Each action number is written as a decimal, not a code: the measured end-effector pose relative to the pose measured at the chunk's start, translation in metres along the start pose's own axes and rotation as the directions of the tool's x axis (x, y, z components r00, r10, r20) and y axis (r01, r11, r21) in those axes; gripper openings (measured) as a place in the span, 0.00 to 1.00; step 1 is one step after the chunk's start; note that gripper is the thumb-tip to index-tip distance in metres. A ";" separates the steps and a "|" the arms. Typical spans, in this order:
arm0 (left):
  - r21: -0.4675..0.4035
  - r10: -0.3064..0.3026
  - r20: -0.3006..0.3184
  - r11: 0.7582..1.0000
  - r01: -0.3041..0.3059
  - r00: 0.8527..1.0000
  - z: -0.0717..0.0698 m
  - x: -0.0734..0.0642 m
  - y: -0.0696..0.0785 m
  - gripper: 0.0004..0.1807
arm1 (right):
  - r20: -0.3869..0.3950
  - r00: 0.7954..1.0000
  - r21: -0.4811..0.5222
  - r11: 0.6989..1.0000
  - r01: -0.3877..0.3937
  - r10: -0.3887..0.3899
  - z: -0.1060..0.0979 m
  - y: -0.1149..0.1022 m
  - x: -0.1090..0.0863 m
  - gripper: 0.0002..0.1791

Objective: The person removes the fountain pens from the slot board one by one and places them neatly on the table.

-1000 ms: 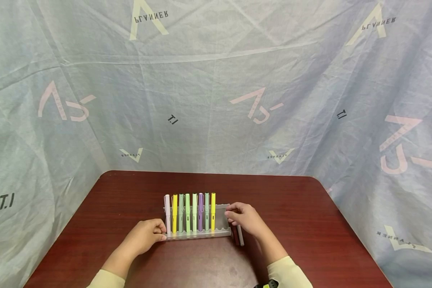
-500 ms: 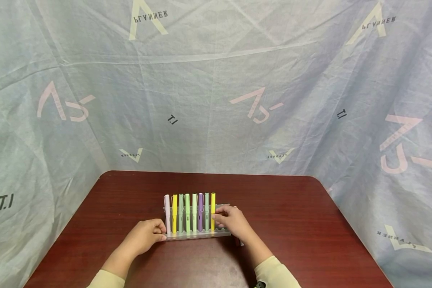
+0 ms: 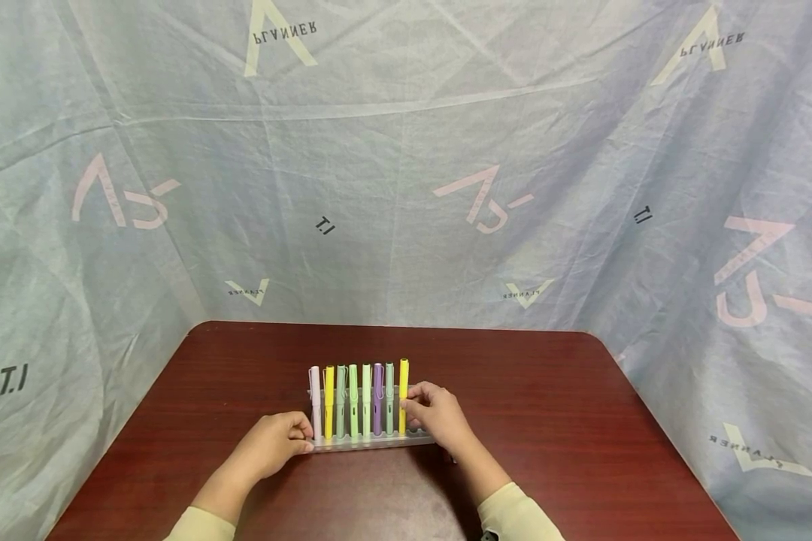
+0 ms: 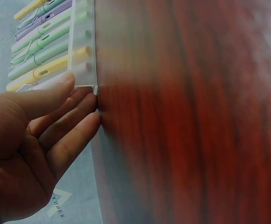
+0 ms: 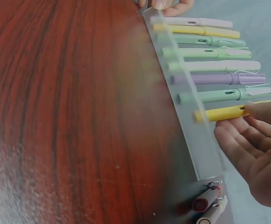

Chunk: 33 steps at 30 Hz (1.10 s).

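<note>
Ten pens (image 5: 219, 79), one rack (image 5: 203, 156)

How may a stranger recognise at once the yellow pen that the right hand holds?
On the red-brown table stands a clear rack of pens. The yellow pen ends this row on the right. Unlike the other yellow one, it is pinched by the right hand.

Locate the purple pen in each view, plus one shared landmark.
Head: purple pen upright, below picture centre and slightly left, third pen from the right.
Left wrist: purple pen slanting in the top-left corner, third pen from the top.
Right wrist: purple pen near-horizontal, upper right, third pen from the bottom of the racked row.
Shared landmark: clear pen rack.
</note>
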State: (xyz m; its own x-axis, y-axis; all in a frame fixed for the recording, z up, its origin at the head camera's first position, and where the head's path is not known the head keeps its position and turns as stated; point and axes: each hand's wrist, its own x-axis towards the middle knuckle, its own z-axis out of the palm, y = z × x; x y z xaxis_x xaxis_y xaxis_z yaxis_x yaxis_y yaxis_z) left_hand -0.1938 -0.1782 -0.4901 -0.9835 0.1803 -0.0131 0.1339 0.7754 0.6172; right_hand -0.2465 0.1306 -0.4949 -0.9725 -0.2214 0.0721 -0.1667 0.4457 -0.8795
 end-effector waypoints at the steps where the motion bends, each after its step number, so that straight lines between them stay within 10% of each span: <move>1: -0.001 0.000 0.000 1.000 0.000 1.000 0.000 0.000 0.000 0.09 | -0.013 1.000 0.008 1.000 0.004 -0.004 -0.001 -0.001 0.000 0.10; 33: -0.015 -0.035 0.014 0.999 0.035 0.999 -0.002 -0.002 0.005 0.09 | 0.050 0.995 0.230 0.968 -0.100 0.091 -0.035 -0.003 -0.017 0.11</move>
State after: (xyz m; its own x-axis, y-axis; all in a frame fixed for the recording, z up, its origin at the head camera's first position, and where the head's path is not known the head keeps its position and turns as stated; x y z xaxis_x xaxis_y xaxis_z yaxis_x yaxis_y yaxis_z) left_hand -0.1916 -0.1757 -0.4855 -0.9858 0.1618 -0.0457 0.0975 0.7718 0.6283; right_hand -0.2352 0.1635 -0.4774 -0.9743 -0.2231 -0.0314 -0.0269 0.2537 -0.9669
